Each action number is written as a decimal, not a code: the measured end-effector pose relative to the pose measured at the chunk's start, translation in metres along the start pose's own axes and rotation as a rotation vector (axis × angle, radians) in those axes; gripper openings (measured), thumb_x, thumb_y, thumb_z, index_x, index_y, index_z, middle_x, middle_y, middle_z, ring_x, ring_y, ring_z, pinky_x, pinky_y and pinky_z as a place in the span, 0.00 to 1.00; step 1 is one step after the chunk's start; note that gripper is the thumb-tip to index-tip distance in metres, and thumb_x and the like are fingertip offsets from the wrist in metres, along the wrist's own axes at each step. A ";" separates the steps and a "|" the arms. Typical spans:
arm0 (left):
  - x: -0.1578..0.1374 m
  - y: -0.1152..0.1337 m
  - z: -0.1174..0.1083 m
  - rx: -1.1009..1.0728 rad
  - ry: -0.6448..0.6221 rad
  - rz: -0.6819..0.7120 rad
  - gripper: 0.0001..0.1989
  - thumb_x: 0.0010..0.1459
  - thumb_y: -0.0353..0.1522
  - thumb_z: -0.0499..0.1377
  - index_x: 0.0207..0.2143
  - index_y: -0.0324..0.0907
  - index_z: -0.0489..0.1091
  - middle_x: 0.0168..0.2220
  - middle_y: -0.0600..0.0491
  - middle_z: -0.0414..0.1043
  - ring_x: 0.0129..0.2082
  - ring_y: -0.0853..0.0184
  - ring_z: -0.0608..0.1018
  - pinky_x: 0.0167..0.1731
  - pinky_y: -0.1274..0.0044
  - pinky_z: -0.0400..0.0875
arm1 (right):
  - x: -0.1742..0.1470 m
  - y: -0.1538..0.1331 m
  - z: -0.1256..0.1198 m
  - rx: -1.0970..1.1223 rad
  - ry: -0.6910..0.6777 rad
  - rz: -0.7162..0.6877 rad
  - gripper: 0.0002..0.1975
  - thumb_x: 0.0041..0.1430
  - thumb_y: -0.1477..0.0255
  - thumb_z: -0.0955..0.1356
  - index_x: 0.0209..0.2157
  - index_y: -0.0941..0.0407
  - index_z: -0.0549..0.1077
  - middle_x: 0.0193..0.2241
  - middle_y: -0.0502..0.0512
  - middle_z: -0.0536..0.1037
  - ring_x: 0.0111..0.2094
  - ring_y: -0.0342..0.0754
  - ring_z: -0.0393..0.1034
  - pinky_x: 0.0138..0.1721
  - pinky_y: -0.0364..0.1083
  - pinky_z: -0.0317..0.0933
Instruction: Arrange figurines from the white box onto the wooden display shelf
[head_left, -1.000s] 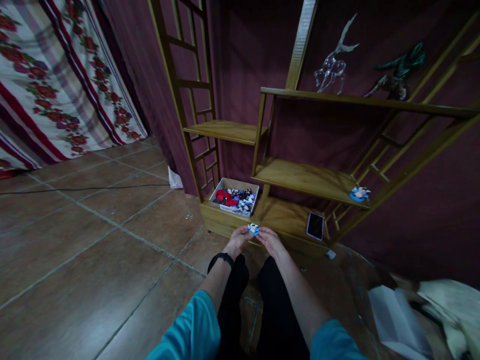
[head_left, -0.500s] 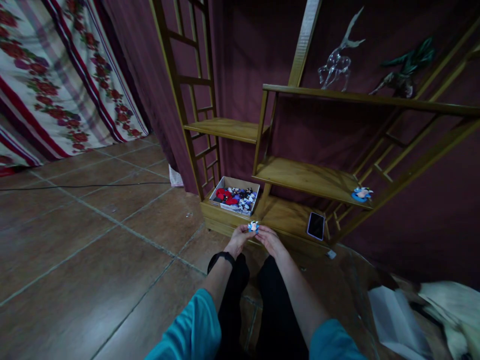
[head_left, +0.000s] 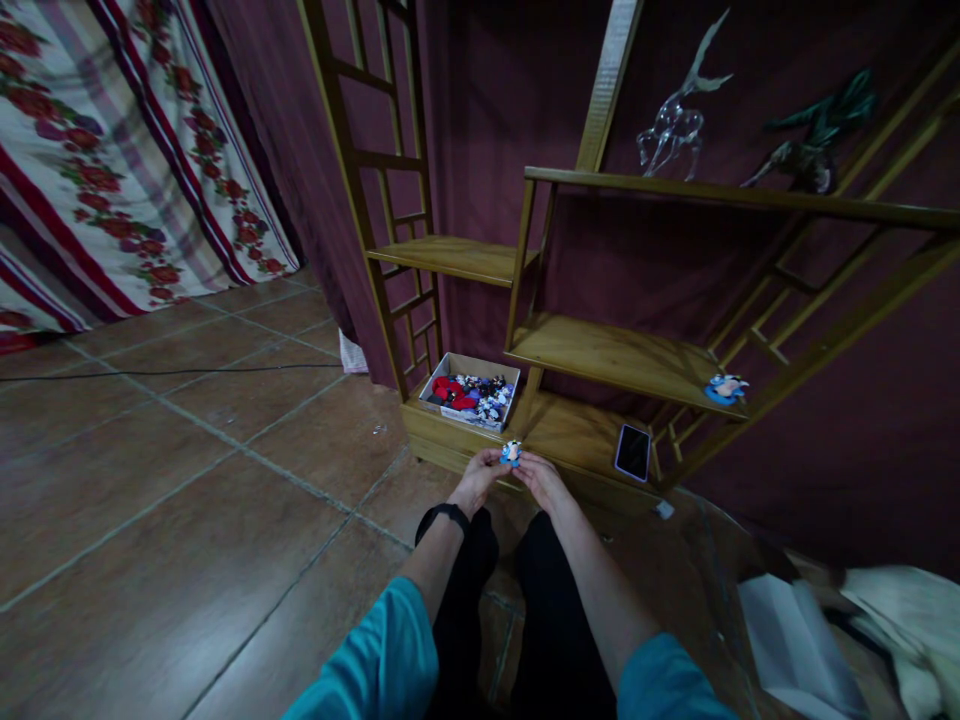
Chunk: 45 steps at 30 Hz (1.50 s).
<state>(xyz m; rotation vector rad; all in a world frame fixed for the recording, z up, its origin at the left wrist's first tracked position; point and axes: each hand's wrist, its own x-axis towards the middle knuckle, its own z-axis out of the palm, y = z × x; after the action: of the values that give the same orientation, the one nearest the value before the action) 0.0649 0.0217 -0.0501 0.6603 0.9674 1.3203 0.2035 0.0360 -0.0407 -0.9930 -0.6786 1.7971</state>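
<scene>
A small blue and white figurine (head_left: pixel 511 453) is pinched between my two hands, just in front of the low shelf edge. My left hand (head_left: pixel 478 482) grips its left side, fingers closed. On the other side, my right hand (head_left: pixel 541 480) has its fingertips closed on the figurine too. Behind my hands a shallow cardboard box (head_left: pixel 507 418) rests on the bottom shelf, filled with red, white, black and purple figurines (head_left: pixel 480 393). Another blue and white figurine (head_left: pixel 724 389) stands at the right end of the middle shelf.
A phone (head_left: pixel 632 452) lies on the lower shelf (head_left: pixel 566 428) at right. The top shelf carries a clear glass deer (head_left: pixel 673 135) and a dark green statue (head_left: pixel 817 135). A white box (head_left: pixel 795 640) and pale cloth (head_left: pixel 911 620) lie on the floor. A cable (head_left: pixel 172 372) crosses the tiles.
The held figurine has turned slightly and shifted a little to the right between my fingers. Both hands stay in nearly the same place.
</scene>
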 end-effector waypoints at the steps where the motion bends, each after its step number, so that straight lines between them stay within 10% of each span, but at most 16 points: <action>1: 0.000 0.000 0.000 0.005 -0.012 0.001 0.18 0.32 0.26 0.68 0.31 0.36 0.69 0.29 0.51 0.73 0.29 0.68 0.74 0.37 0.74 0.65 | 0.001 0.000 -0.001 -0.002 0.001 0.001 0.11 0.40 0.78 0.70 0.31 0.58 0.73 0.32 0.54 0.79 0.36 0.45 0.73 0.43 0.45 0.63; 26: -0.003 0.007 0.005 -0.048 0.095 -0.029 0.11 0.41 0.27 0.65 0.31 0.36 0.72 0.26 0.49 0.73 0.24 0.73 0.72 0.28 0.79 0.65 | -0.002 -0.001 -0.002 -0.051 -0.058 -0.047 0.11 0.40 0.76 0.71 0.29 0.57 0.70 0.32 0.53 0.78 0.36 0.47 0.73 0.43 0.48 0.65; 45: -0.007 0.012 0.009 0.011 -0.050 -0.111 0.05 0.41 0.25 0.62 0.26 0.35 0.74 0.22 0.51 0.71 0.20 0.75 0.68 0.22 0.82 0.60 | -0.009 -0.003 0.008 -0.151 -0.089 -0.045 0.22 0.36 0.77 0.73 0.37 0.54 0.70 0.32 0.51 0.75 0.34 0.46 0.72 0.39 0.47 0.66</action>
<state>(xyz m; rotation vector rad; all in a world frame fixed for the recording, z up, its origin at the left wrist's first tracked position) 0.0670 0.0177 -0.0336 0.6367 0.9576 1.1964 0.2002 0.0288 -0.0316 -0.9931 -0.8958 1.7787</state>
